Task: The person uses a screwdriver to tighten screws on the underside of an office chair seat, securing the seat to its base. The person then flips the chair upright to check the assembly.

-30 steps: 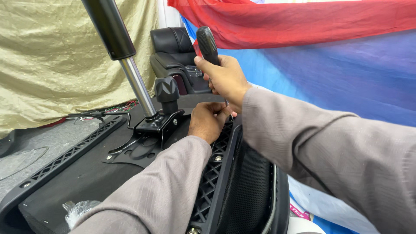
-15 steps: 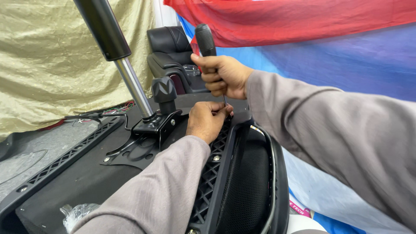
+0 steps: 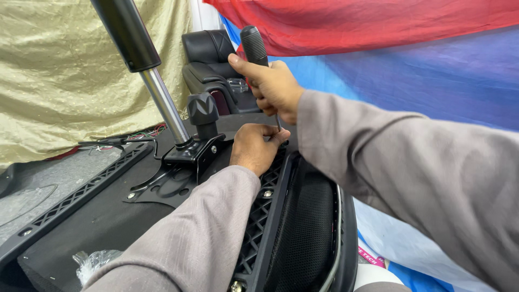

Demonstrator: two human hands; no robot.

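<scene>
While our right hand (image 3: pixel 270 86) closes its fingers (image 3: pixel 238 60) around the black handle of a screwdriver (image 3: pixel 253 46), held upright above the overturned office chair (image 3: pixel 303 227), our left hand (image 3: pixel 254 148) pinches its fingers at the screwdriver's tip, on the edge of the chair's black lattice frame (image 3: pixel 259 216). Just left of that hand stand the knob (image 3: pixel 203 111) and the gas cylinder (image 3: pixel 162 105). A clear plastic bag (image 3: pixel 94 262) lies at lower left; a white package with a pink label (image 3: pixel 373 262) shows at lower right.
</scene>
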